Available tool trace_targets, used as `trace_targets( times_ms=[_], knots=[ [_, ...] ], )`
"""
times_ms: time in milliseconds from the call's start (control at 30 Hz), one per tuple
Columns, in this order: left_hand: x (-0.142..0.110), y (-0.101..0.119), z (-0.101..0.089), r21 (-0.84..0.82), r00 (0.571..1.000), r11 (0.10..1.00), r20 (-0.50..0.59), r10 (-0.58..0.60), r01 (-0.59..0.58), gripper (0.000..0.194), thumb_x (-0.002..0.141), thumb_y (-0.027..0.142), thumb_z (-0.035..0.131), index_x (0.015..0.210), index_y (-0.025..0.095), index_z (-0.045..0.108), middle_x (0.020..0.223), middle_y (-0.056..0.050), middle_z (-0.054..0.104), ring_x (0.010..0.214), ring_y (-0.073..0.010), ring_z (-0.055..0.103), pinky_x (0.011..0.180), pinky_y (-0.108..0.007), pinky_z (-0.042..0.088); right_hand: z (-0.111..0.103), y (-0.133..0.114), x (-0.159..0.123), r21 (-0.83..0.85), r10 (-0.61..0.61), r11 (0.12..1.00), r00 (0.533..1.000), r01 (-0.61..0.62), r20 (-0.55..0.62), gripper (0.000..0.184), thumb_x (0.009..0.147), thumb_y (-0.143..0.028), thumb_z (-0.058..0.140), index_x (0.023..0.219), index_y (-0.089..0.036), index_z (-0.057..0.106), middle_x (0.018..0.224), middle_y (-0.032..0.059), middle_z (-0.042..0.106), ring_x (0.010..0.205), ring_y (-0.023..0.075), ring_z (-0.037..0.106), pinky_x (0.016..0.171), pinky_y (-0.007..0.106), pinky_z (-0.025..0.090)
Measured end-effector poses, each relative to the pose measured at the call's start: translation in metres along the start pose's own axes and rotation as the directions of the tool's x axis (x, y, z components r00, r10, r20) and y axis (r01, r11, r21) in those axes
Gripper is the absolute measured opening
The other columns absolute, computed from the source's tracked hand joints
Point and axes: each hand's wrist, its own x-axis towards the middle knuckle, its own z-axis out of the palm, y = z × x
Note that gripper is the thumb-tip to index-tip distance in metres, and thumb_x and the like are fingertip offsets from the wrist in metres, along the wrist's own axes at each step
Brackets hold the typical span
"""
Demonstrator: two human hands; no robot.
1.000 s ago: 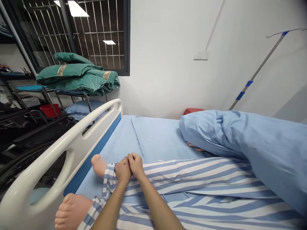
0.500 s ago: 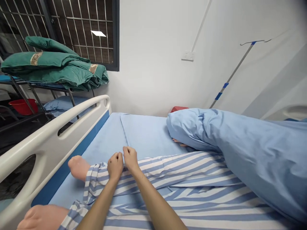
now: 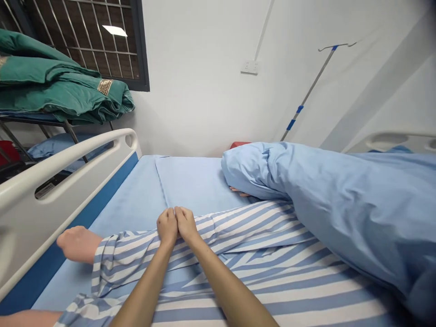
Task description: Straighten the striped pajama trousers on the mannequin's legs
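My left hand (image 3: 167,226) and my right hand (image 3: 185,222) are both curled into fists, side by side and touching at the knuckles. They rest over the far striped trouser leg (image 3: 129,250), around the shin, and nothing shows in either. Beyond the trouser cuff, a smooth, manikin-like foot (image 3: 78,244) points toward the bed's foot end. The near striped leg (image 3: 265,295) lies below my forearms, and its foot (image 3: 32,319) is cut off by the frame edge. To the right, a light blue quilt (image 3: 334,195) covers the figure's upper part, with a few fingertips (image 3: 238,190) showing under its edge.
A cream end board (image 3: 20,231) with cut-outs bounds the bed's left. Blue sheet (image 3: 136,195) spreads behind the legs. An IV pole (image 3: 315,86) leans in view by the white wall. Folded green bedding (image 3: 61,88) is stacked under a barred window (image 3: 98,32).
My fists have come together from a small gap, the left one rising slightly. The view has turned right, shifting the bed and figure leftward in the picture.
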Motion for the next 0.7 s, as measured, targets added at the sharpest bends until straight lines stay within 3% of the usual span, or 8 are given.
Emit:
trace_targets(
  times_ms=[167, 333, 433, 567, 700],
  knots=[
    [-0.006, 0.012, 0.022, -0.058, 0.999, 0.998, 0.035, 0.021, -0.019, 0.030, 0.077, 0.033, 0.035, 0.050, 0.020, 0.031, 0.047, 0.005, 0.032, 0.051, -0.0091, 0.033, 0.050, -0.022, 0.027, -0.025, 0.005, 0.004, -0.062, -0.066, 0.996, 0.997, 0.064, -0.026, 0.037, 0.085, -0.042, 0.034, 0.056, -0.020, 0.038, 0.051, -0.0038, 0.039, 0.052, 0.0109, 0.037, 0.053, 0.023, 0.031],
    [-0.014, 0.023, 0.039, 0.028, 0.992, 0.995, 0.082, 0.092, -0.095, 0.032, 0.078, 0.034, 0.035, 0.049, 0.020, 0.032, 0.047, 0.005, 0.033, 0.051, -0.0094, 0.033, 0.051, -0.023, 0.026, -0.052, 0.005, 0.008, -0.055, -0.063, 0.997, 0.996, 0.059, -0.070, 0.038, 0.086, -0.043, 0.030, 0.056, -0.020, 0.036, 0.050, -0.0041, 0.038, 0.050, 0.0109, 0.037, 0.052, 0.023, 0.031],
    [-0.020, 0.026, 0.051, 0.011, 0.982, 0.990, 0.123, 0.140, -0.142, 0.033, 0.081, 0.035, 0.032, 0.051, 0.020, 0.033, 0.048, 0.004, 0.037, 0.052, -0.0098, 0.036, 0.052, -0.023, 0.029, -0.067, 0.007, 0.010, -0.151, -0.083, 0.986, 0.995, 0.073, -0.061, 0.039, 0.084, -0.043, 0.034, 0.054, -0.020, 0.039, 0.050, -0.0033, 0.041, 0.051, 0.0114, 0.038, 0.053, 0.024, 0.030],
    [-0.029, 0.031, 0.069, 0.058, 0.979, 0.988, 0.156, 0.131, -0.141, 0.033, 0.081, 0.034, 0.031, 0.051, 0.021, 0.034, 0.047, 0.004, 0.038, 0.051, -0.0102, 0.036, 0.052, -0.023, 0.028, -0.087, 0.005, 0.013, -0.149, -0.096, 0.986, 0.988, 0.078, -0.118, 0.040, 0.086, -0.043, 0.031, 0.054, -0.020, 0.037, 0.048, -0.0040, 0.038, 0.050, 0.0112, 0.037, 0.052, 0.024, 0.029],
    [-0.041, 0.038, 0.082, -0.019, 0.974, 0.989, 0.171, 0.149, -0.148, 0.033, 0.082, 0.037, 0.031, 0.053, 0.021, 0.034, 0.050, 0.004, 0.040, 0.052, -0.0100, 0.036, 0.053, -0.023, 0.028, -0.107, 0.004, 0.011, -0.242, -0.098, 0.967, 0.993, 0.080, -0.064, 0.037, 0.086, -0.039, 0.033, 0.055, -0.020, 0.039, 0.050, -0.0032, 0.041, 0.051, 0.0111, 0.039, 0.052, 0.024, 0.028]
  ],
)
